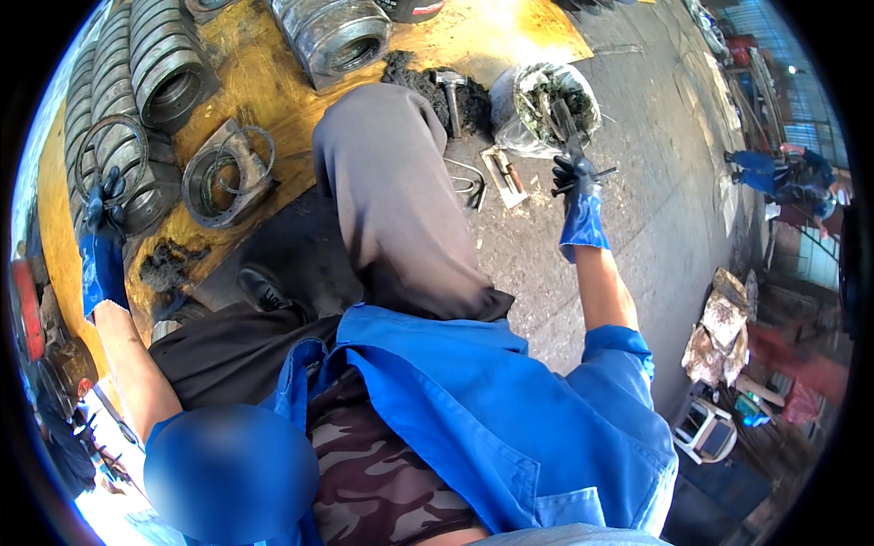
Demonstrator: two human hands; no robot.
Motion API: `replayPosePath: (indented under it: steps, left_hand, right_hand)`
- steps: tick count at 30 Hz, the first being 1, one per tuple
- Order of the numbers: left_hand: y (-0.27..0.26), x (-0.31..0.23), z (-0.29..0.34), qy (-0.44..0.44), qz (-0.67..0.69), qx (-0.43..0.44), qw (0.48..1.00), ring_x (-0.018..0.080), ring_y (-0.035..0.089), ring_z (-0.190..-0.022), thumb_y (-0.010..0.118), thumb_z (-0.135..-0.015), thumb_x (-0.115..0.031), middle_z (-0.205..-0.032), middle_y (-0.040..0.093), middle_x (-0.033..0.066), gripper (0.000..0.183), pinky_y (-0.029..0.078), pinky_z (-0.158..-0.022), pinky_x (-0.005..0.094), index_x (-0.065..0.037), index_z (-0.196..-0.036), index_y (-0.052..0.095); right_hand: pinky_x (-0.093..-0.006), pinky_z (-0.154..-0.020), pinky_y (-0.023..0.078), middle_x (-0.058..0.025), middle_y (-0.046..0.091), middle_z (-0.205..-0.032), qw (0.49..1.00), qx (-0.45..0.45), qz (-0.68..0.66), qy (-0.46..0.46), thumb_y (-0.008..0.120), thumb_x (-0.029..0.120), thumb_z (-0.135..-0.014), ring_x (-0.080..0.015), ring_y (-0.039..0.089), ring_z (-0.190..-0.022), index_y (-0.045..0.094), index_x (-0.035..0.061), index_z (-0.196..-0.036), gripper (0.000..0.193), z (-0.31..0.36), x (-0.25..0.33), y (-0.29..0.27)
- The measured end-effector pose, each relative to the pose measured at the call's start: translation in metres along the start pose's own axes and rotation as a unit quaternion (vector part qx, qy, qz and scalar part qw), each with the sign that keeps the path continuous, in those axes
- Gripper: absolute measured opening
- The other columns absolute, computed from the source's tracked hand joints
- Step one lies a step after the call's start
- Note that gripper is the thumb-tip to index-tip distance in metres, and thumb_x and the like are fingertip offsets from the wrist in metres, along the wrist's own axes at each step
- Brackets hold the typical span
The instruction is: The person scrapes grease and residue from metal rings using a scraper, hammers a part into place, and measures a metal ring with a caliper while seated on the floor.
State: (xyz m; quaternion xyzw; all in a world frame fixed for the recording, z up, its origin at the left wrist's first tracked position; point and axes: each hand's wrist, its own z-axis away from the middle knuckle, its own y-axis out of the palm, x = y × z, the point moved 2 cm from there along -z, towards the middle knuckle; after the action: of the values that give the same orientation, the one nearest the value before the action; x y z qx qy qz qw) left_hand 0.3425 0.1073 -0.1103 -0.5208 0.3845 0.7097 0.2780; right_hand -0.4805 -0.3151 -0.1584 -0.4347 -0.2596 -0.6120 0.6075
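Note:
My left hand (105, 207), in a blue glove with dark fingers, is closed on the lower edge of a thin metal ring (146, 146). The ring is held up over a row of ribbed metal cylinders (111, 86). Beside it sits a square-based metal housing (197, 187) with thin rings lying on its opening. On the other side, my right hand (577, 179), gloved alike, grips a dark-handled flat tool (566, 120). Its far end reaches into a bucket lined with clear plastic (506, 114), which holds dark, greasy matter. The tool's exact kind is unclear.
Near the bucket lie a hammer (451, 96) on dark fibrous stuff, a trowel-like tool (512, 175) and a bent metal piece (470, 186). A larger cylinder (319, 32) stands on the yellow sheet (241, 86). Another person (801, 182) is far right, near assorted clutter.

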Motion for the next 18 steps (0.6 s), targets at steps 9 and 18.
replayPosePath:
  steps: [9,18]
  left_hand:
    - [0.030,0.009,-0.009,0.004,0.023,-0.029,0.999,0.0237,0.044,-0.127,0.058,-0.090,-0.022,-0.145,0.037,0.0145,0.061,0.050,-0.057,0.0163,0.000,-0.140,0.032]
    - [0.013,0.009,-0.014,-0.027,-0.004,-0.077,0.997,0.0209,0.047,-0.124,0.049,-0.093,-0.018,-0.146,0.037,0.0110,0.054,0.050,-0.055,0.0161,-0.005,-0.142,0.029]
  right_hand:
    - [-0.0310,-0.046,0.047,-0.0130,0.069,-0.091,0.997,0.069,-0.042,-0.017,0.047,0.030,-0.092,-0.0192,0.060,-0.055,0.056,0.0036,-0.113,0.034,-0.027,-0.062,-0.002]
    - [-0.0294,-0.046,0.047,-0.0127,0.069,-0.093,0.993,0.055,-0.082,-0.059,0.045,0.030,-0.095,-0.0181,0.063,-0.060,0.054,0.0024,-0.114,0.035,-0.014,-0.089,0.036]
